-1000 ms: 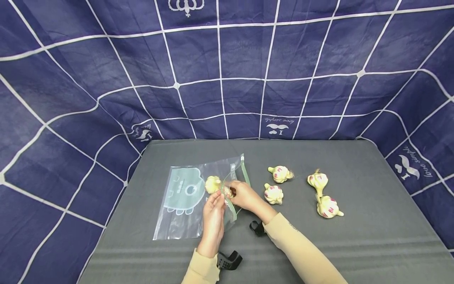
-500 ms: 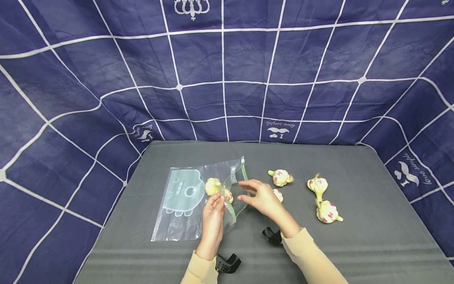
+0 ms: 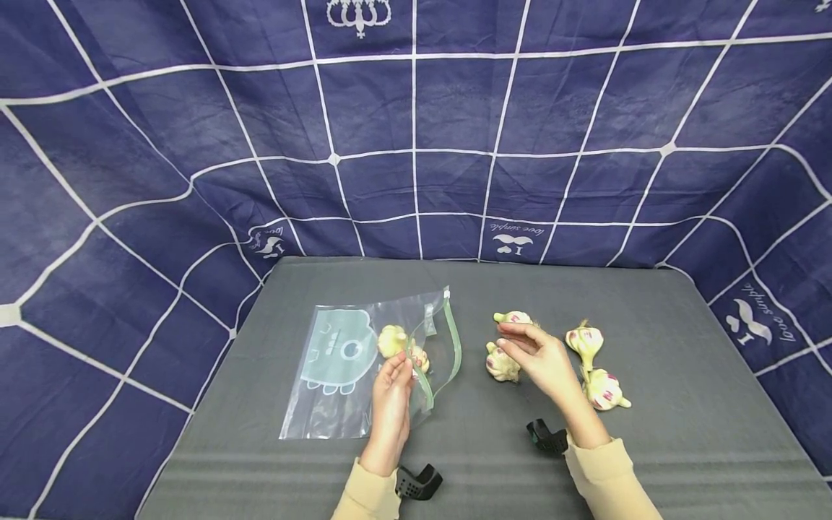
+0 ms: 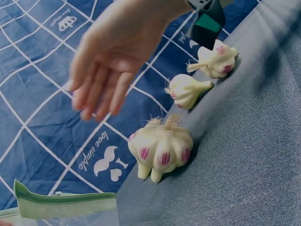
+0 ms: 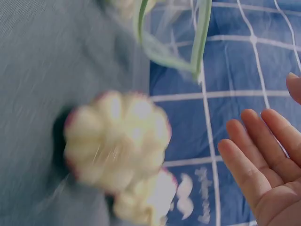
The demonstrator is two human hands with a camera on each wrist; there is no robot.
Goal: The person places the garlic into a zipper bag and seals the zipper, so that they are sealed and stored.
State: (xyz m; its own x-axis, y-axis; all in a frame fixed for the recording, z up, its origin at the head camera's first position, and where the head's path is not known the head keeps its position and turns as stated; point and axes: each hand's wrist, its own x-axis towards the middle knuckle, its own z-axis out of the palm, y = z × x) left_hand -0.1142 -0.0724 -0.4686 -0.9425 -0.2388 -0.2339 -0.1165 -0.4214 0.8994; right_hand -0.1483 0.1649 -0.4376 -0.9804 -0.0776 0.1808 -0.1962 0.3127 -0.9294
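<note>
My left hand (image 3: pixel 390 401) pinches the green-edged mouth of a clear zip bag (image 3: pixel 299 419) with a pale blue cartoon print. The bag lies flat, its mouth gaping toward the right, and two garlic bulbs (image 3: pixel 392 339) show inside near the opening. Nothing is in my right hand (image 3: pixel 544 365), whose fingers are extended in the right wrist view. It hovers beside a near garlic bulb (image 3: pixel 502 365) and partly covers another garlic bulb (image 3: pixel 517 317) behind. In the left wrist view, the green zip strip (image 4: pixel 70 198) shows at the bottom left.
Two more garlic bulbs (image 3: pixel 603 391) lie end to end on the grey cloth-covered table (image 3: pixel 682 433), right of my right hand. A blue curtain (image 3: pixel 455 101) with white grid lines borders the table at the back and sides.
My right hand has let go of a garlic bulb in the bag's mouth, come out, and moved right to the loose bulbs. My left hand stays on the bag.
</note>
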